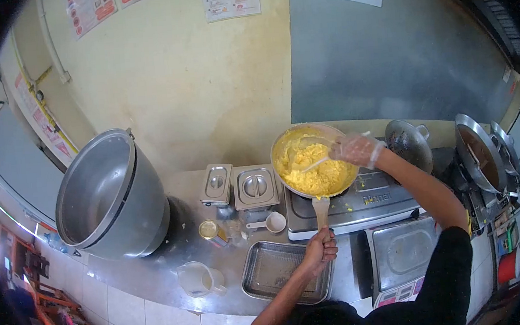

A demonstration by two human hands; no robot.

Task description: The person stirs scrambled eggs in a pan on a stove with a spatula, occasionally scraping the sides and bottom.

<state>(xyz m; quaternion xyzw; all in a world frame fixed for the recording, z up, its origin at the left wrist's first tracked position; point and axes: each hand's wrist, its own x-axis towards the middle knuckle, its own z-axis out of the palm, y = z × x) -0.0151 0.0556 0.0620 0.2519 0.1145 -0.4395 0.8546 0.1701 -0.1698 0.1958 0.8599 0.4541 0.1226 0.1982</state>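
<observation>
Low in the middle, my left hand [320,250] is wrapped around the handle [322,211] of a wide pan [274,161]. The pan rests on the stove [382,195] and holds a lumpy yellow mash-like food [319,181]. My right hand [355,150], in a clear plastic glove, is closed around a pale utensil [316,165] over the right side of the pan. The utensil's working end lies in the yellow food, blurred by motion; its exact kind I cannot tell. Some yellow bits lie on the stove top.
A tall metal pot [154,213] stands at the left. Two lidded steel containers [256,188], a white cup [275,222], a can [212,231], a clear jug [199,279] and a metal tray [257,266] are nearby. Woks [410,141] stand at the right.
</observation>
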